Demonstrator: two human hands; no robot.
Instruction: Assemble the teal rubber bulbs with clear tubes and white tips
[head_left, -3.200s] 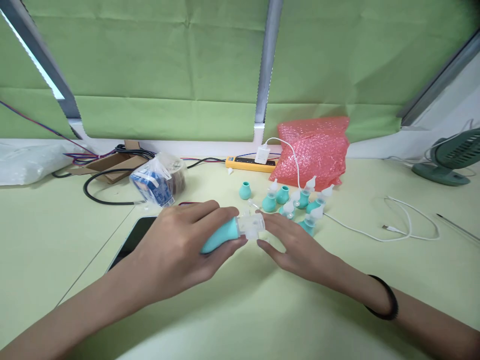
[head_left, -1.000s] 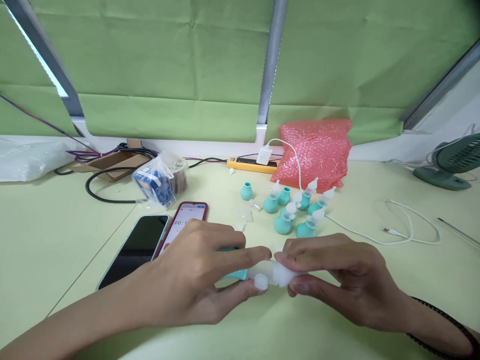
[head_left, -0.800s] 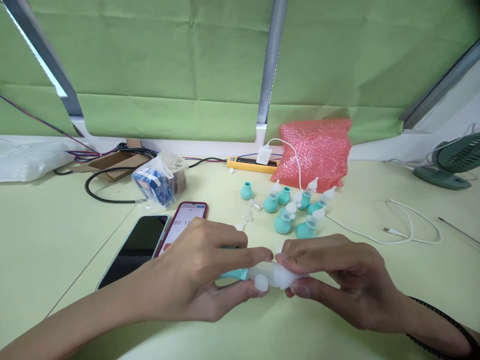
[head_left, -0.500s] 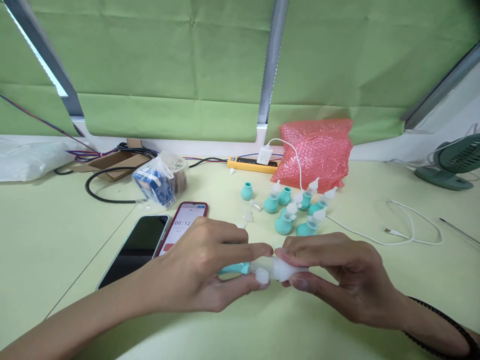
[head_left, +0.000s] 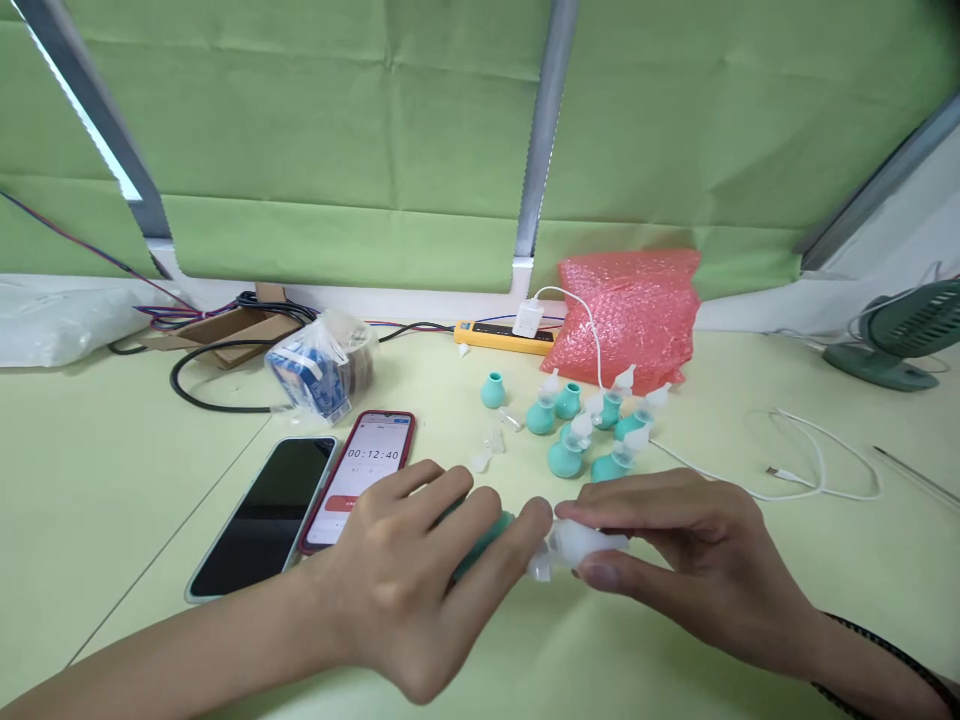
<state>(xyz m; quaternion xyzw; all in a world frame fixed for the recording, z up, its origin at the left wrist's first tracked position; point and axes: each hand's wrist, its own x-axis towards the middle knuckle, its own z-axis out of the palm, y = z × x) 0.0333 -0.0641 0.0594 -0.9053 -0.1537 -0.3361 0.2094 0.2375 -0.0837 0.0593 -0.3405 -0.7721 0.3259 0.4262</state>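
Both hands meet over the pale green table [head_left: 112,470] on one small device. My left hand [head_left: 420,575] wraps its fingers round the teal bulb [head_left: 484,535], most of which is hidden under them. My right hand [head_left: 679,555] pinches the white translucent cap [head_left: 574,545] on the bulb's end between thumb and fingers. Behind the hands stands a cluster of several teal bulbs with white tips [head_left: 592,425]. A few small clear loose parts [head_left: 491,445] lie beside that cluster.
Two phones lie left of the hands: a dark one [head_left: 266,510] and a red-cased one [head_left: 364,470] showing a timer. Further back are a pink bubble-wrap bag [head_left: 630,310], a yellow power strip [head_left: 502,335], a wrapped blue packet [head_left: 319,370], a white cable [head_left: 795,470] and a fan [head_left: 896,335].
The hands drew back from the cluster toward me with the bulb and brought the white cap onto its end. My left fingers have now shifted to cover more of the bulb.
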